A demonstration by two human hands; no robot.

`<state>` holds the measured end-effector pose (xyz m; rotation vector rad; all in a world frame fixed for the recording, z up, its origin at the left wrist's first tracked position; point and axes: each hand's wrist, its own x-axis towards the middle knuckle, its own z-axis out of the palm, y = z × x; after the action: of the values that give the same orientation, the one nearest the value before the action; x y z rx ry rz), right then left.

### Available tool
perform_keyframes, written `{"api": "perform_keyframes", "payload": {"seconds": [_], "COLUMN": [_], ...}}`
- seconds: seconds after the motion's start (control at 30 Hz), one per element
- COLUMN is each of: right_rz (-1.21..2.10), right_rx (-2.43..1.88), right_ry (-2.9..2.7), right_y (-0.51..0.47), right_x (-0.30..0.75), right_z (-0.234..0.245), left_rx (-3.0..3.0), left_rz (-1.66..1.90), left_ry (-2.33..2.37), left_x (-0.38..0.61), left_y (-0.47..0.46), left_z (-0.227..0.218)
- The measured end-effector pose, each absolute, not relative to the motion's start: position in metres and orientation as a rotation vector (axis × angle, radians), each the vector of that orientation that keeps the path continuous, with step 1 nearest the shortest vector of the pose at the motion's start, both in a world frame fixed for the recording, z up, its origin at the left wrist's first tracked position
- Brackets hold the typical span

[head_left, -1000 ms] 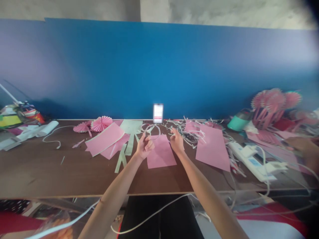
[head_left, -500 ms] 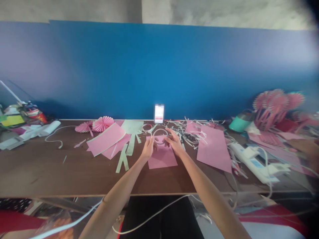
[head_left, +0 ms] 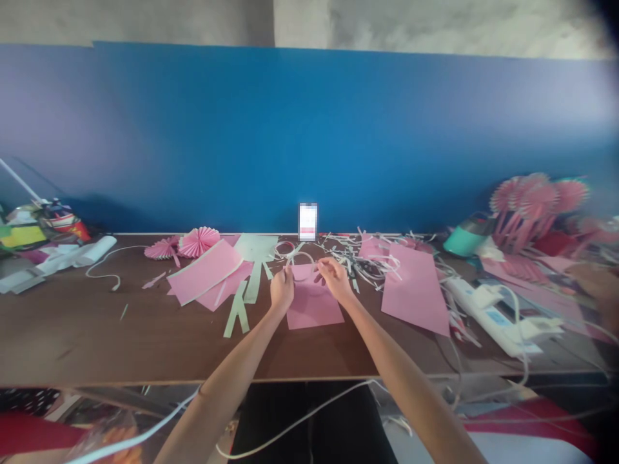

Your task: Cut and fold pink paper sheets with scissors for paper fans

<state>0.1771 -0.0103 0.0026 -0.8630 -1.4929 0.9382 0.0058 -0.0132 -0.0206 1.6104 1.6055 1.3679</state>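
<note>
Currently white ring [head_left: 300, 253] sits at far end of middle pink sheet [head_left: 315, 310]; left hand [head_left: 282, 288] grips it by sheet's left edge, right hand [head_left: 334, 278] by right edge, fingers bent, can't tell if gripping.

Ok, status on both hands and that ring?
Left hand gripping pale ring. Right hand at its right edge, contact unclear. Pink sheet partly below; loose strips beside right hand.

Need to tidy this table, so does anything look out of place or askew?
Yes. Beside the right hand, thin pale strands lie in a messy tangle, unlike the flat pink sheet near them. Farther right, the white power strip sits slantwise, with a cable drooping over the front edge of the table.
</note>
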Motion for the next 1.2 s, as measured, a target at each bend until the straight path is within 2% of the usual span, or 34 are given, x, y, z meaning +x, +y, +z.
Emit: {"api": "perform_keyframes", "payload": {"seconds": [0.33,0.47,0.6,0.83,0.93,1.07,1.2], "right_rz": [1.075,1.153,1.042,1.129,1.118,0.905,0.685], "right_rx": [-0.777,-0.778,-0.779,-0.649,-0.65,-0.799,-0.91], "right_ry": [-1.366,-1.583,-1.78,-1.635,-1.608,-1.776,-1.962], "right_y": [-0.002,-0.007,-0.016,-0.023,-0.022,-0.021,-0.022], "right_x": [0.181,0.176,0.169,0.164,0.167,0.171,0.172], "right_z": [-0.003,-0.002,0.005,0.015,0.016,0.015,0.012], "left_rx": [1.279,1.409,1.645,1.789,1.789,1.807,1.876], "left_rz": [1.521,1.392,1.209,1.048,1.199,1.497,1.552], "left_ry": [1.616,1.716,1.88,1.974,1.865,1.624,1.393], "left_x": [-0.001,0.0,0.005,0.011,0.012,0.011,0.011], "left_y": [-0.008,-0.011,-0.016,-0.022,-0.025,-0.03,-0.029], "left_z": [-0.027,-0.022,-0.016,-0.013,-0.009,0.001,0.006]}}
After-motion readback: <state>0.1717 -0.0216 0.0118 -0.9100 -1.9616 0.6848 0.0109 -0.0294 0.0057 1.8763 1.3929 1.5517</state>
